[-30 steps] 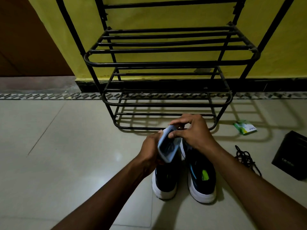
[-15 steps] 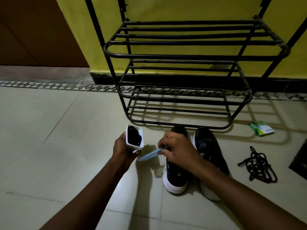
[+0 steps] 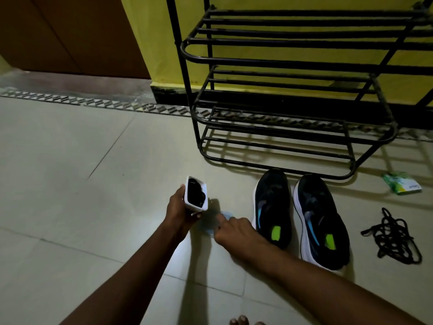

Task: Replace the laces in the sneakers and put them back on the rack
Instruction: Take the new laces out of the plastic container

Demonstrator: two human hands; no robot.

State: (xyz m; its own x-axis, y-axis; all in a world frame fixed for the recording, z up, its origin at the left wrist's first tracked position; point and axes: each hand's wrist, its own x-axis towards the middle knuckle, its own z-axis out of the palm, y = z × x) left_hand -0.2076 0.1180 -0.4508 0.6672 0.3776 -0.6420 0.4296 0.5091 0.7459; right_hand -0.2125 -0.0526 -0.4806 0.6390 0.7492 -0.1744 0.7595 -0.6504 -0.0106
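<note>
Two laceless sneakers [image 3: 271, 202] wait by the rack [image 3: 281, 64]. Left hand [image 3: 180, 212] grips the box [image 3: 187, 195] upright so laces [image 3: 196, 195] do not spill. Right hand [image 3: 234, 231] seems to lay down the lid [image 3: 207, 222], its grip unclear.

Green packet [image 3: 401, 186] on pale tiled floor [image 3: 70, 184], yellow wall [image 3: 161, 38], brown door [image 3: 58, 31], patterned floor strip [image 3: 46, 99]

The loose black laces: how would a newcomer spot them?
Start at the black metal shoe rack against the yellow wall. Two sneakers stand before it; right of them lie the laces, the only black stringy tangle on the floor.
</note>
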